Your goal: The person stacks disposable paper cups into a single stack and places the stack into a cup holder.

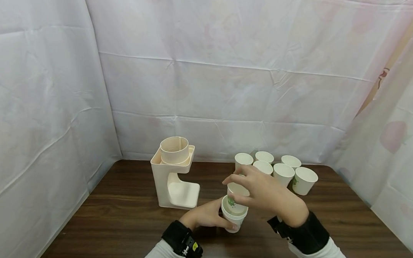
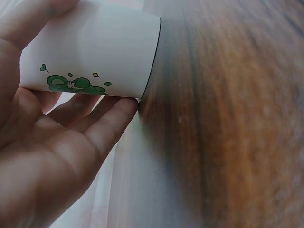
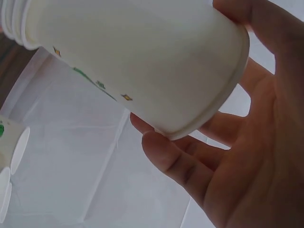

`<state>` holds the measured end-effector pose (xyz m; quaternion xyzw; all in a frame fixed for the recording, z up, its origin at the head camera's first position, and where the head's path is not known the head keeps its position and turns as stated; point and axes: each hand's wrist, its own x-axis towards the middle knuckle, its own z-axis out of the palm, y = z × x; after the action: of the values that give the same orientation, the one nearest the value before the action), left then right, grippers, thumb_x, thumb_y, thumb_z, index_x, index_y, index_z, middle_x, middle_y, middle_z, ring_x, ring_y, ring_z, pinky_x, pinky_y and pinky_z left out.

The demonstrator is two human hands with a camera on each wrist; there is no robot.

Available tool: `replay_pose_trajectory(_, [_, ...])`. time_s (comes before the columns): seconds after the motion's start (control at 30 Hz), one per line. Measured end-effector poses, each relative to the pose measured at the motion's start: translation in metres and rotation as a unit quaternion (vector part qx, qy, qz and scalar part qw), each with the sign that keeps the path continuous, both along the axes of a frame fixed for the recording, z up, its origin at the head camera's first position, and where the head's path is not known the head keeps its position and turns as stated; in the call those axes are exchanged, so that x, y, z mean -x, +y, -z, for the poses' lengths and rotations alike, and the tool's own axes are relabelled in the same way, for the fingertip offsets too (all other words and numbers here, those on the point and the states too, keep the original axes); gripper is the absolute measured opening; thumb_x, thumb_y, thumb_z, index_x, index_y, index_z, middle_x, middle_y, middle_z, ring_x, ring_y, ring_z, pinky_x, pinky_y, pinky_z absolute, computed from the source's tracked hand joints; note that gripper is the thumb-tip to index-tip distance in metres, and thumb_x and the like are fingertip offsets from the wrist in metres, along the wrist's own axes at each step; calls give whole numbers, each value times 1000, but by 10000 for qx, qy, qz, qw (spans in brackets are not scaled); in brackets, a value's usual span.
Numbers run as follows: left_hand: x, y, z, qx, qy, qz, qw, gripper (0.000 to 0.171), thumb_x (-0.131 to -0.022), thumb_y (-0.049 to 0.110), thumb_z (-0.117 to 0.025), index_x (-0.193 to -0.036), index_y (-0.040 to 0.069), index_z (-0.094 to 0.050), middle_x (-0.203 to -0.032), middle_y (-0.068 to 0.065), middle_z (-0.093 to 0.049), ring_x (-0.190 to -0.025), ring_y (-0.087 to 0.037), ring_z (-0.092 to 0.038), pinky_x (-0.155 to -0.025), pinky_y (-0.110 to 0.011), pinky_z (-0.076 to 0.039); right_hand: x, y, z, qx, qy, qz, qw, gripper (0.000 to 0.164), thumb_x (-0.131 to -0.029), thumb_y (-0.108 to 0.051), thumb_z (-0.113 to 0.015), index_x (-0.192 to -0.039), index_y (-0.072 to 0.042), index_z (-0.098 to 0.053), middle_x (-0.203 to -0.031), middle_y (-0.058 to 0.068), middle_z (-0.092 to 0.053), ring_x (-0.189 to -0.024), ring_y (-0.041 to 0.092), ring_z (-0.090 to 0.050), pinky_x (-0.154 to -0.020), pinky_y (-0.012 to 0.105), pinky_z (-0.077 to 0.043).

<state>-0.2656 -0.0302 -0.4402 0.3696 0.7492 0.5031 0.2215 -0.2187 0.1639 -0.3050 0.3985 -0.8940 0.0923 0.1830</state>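
Note:
My left hand point(image 1: 205, 215) grips a short stack of white paper cups point(image 1: 234, 222) low over the table, its thumb and fingers around the outermost cup. Green leafy print shows on that cup's side point(image 2: 90, 52) in the left wrist view. One more paper cup point(image 1: 238, 207) sits partly inside the stack, its wall rising above the others. My right hand point(image 1: 261, 188) holds this upper cup near its rim from above, fingers spread around it. In the right wrist view, the fingertips point(image 3: 159, 147) lie at the cup's rolled rim, and the stacked rims point(image 3: 19, 23) appear at upper left.
Several single paper cups point(image 1: 304, 182) stand upright in a group at the back right. To the left is a cream C-shaped stand point(image 1: 162, 186) with a round cylinder point(image 1: 174, 156) on top. White cloth point(image 1: 208, 90) hangs behind the brown wooden table point(image 1: 110, 225).

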Motion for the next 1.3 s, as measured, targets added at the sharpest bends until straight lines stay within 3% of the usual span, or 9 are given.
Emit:
replay_pose_trajectory(0.33, [0, 0, 1, -25, -90, -2, 10000, 65, -77, 26, -76, -131, 31, -39, -118, 8, -57, -106, -9, -52, -96, -35, -39, -1, -6, 12, -87, -326, -148, 9993, 24, -87, -42, -60, -111, -39, -61, -102, -13, -52, -84, 5, -50, -66, 29, -49])
replay_pose_trajectory(0.57, [-2, -1, 1, 49, -81, -162, 9998, 70, -77, 27, -76, -136, 21, -39, -118, 9, -56, -106, -8, -51, -94, -35, -40, 3, -7, 25, -194, -293, -311, 9989, 24, -85, -37, -63, -110, -36, -63, -102, -10, -54, -84, 4, -51, -64, 27, -50])
replay_pose_trajectory(0.73, [-2, -1, 2, 127, 18, -159, 9998, 59, -77, 28, -76, -129, 20, -47, -113, 9, -58, -101, -8, -53, -90, -32, -42, 6, -7, 34, -262, -336, -450, 9981, 25, -83, -36, -66, -107, -31, -66, -101, -8, -55, -84, 5, -51, -65, 28, -50])
replay_pose_trajectory(0.8, [-2, -1, 2, 158, 30, -143, 9998, 53, -78, 30, -75, -123, 21, -50, -109, 9, -60, -98, -8, -55, -87, -30, -44, 6, -7, 37, -321, -417, -435, 9977, 24, -83, -37, -66, -107, -31, -66, -101, -8, -56, -83, 6, -52, -64, 29, -50])
replay_pose_trajectory(0.9, [-2, -2, 2, 126, -78, -68, 9999, 56, -78, 30, -75, -126, 26, -46, -111, 6, -61, -98, -9, -55, -87, -30, -44, 7, -7, 41, -417, -580, -416, 9966, 24, -84, -39, -65, -107, -31, -65, -103, -6, -56, -86, 9, -53, -65, 31, -51])
replay_pose_trajectory(1.03, [-3, -4, 2, 156, -222, -134, 9995, 74, -77, 32, -75, -136, 39, -30, -117, 0, -58, -101, -10, -54, -91, -34, -42, 9, -7, 46, -484, -753, -471, 9949, 27, -85, -42, -65, -109, -30, -65, -105, -4, -56, -92, 12, -52, -71, 33, -51])
replay_pose_trajectory(1.13, [-5, -5, 1, 350, -156, -369, 9986, 86, -75, 37, -76, -139, 48, -20, -127, -2, -51, -108, -10, -49, -94, -38, -39, 10, -6, 48, -500, -791, -500, 9944, 29, -85, -43, -65, -110, -28, -64, -106, -3, -56, -93, 13, -51, -73, 34, -51])
replay_pose_trajectory(1.23, [-5, -5, 1, 469, -102, -503, 9976, 94, -73, 41, -77, -141, 51, -12, -136, -5, -43, -115, -11, -43, -98, -43, -36, 10, -5, 49, -515, -777, -502, 9944, 30, -84, -44, -66, -109, -27, -64, -106, -2, -56, -93, 13, -51, -72, 33, -52])
replay_pose_trajectory(1.3, [-5, -4, 2, 504, -112, -526, 9973, 95, -73, 41, -77, -142, 49, -12, -134, -4, -45, -113, -11, -45, -97, -43, -37, 11, -5, 50, -519, -765, -506, 9944, 32, -84, -45, -66, -109, -26, -64, -107, -2, -57, -93, 13, -52, -72, 33, -52])
